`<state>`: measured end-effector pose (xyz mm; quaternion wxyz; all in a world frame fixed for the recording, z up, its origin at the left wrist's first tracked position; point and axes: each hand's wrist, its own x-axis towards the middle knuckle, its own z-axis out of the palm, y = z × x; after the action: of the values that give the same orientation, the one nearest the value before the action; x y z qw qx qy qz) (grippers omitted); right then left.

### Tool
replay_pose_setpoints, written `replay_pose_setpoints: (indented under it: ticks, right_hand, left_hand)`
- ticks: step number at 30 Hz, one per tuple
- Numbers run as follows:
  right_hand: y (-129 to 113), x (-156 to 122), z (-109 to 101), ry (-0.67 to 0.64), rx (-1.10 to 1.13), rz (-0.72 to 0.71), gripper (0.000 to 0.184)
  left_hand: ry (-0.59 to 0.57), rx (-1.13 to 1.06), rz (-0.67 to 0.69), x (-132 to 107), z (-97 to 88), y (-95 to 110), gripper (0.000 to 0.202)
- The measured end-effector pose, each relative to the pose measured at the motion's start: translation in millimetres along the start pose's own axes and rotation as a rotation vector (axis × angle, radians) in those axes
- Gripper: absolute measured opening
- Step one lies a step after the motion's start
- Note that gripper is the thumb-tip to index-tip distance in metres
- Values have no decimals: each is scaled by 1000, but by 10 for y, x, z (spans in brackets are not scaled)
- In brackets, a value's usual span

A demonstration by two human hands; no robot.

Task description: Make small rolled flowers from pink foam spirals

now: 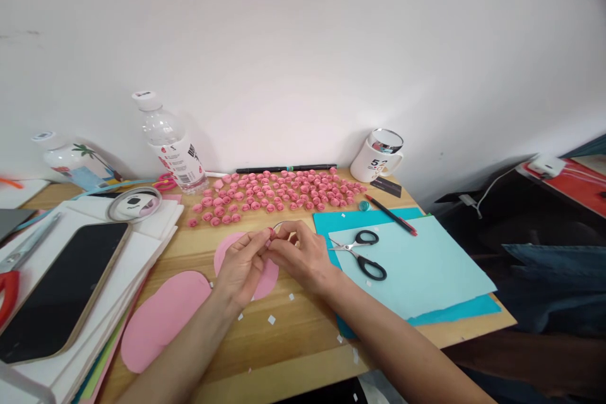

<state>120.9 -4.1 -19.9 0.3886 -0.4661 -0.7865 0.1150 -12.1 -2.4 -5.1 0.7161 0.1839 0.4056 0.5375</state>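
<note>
Bright, diffuse light; wall point(293, 63) beyond fingers point(254, 242) pale, shadows soft. Glint on mug lid point(386, 140), ahead-right of fingers. Far right of them dim. Edges stretched, wide-angle.

Pink rosettes point(279, 192); pink circles point(163, 315); turquoise sheet point(326, 222), pale-aqua sheet point(426, 271); black-handled scissors point(349, 246); white mug point(367, 162); brown-grained tabletop point(284, 347).

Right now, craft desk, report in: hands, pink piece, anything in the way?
Left hand and right hand together, pinching small pink paper piece. Round pink paper beneath. Black-handled scissors close beside right hand, not blocking the pinch.
</note>
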Motion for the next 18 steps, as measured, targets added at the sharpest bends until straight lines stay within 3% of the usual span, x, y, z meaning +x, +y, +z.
replay_pose_setpoints:
  ticks: [5, 8, 14, 16, 18]
  right_hand:
    - [-85, 34, -29, 22, 213, 182, 6]
    - [-36, 24, -29, 27, 239, 157, 6]
    - [142, 16, 14, 117, 160, -71, 15]
    - [124, 31, 22, 139, 254, -33, 14]
    - [70, 51, 23, 117, 437, 96, 11]
  left_hand:
    - [-31, -9, 32, -18, 11, 9, 9]
    - [-47, 2, 60, -9, 3, 5, 7]
    - [-5, 89, 125, 14, -39, -26, 14]
    - [6, 109, 140, 11, -41, -24, 15]
    - [16, 113, 153, 4, -32, -13, 15]
